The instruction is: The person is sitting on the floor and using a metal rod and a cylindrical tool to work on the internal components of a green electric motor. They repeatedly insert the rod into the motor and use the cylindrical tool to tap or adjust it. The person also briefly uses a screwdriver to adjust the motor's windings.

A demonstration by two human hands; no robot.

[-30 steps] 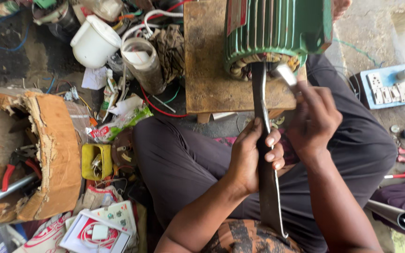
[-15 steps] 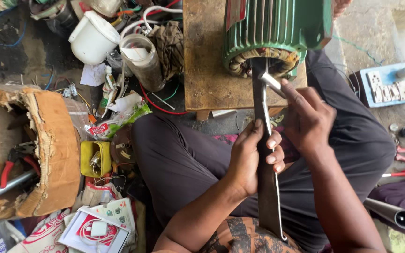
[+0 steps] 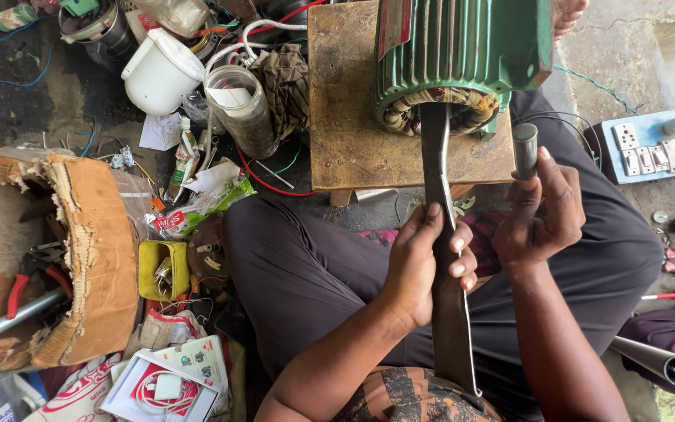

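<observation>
At far left a torn cardboard box [image 3: 80,258] sits on the floor, red-handled pliers [image 3: 29,281] lying within it. Just right of it stands a small yellow tub [image 3: 162,270]; a white lidded container [image 3: 162,74] and a clear jar [image 3: 244,109] lie in the clutter above. A wooden block [image 3: 345,117] bears a green motor stator [image 3: 462,55] with its copper windings exposed. A long flat metal bar [image 3: 443,258] runs from the stator's mouth down across the person's lap. The left hand [image 3: 427,266] is closed around the bar at mid-length, fingers wrapped over its right edge, well below the inserted tip. The right hand [image 3: 544,215], just right of the bar and apart from it, grips a short dark metal cylinder [image 3: 525,148] upright. A blue socket board [image 3: 650,148] lies at far right.
</observation>
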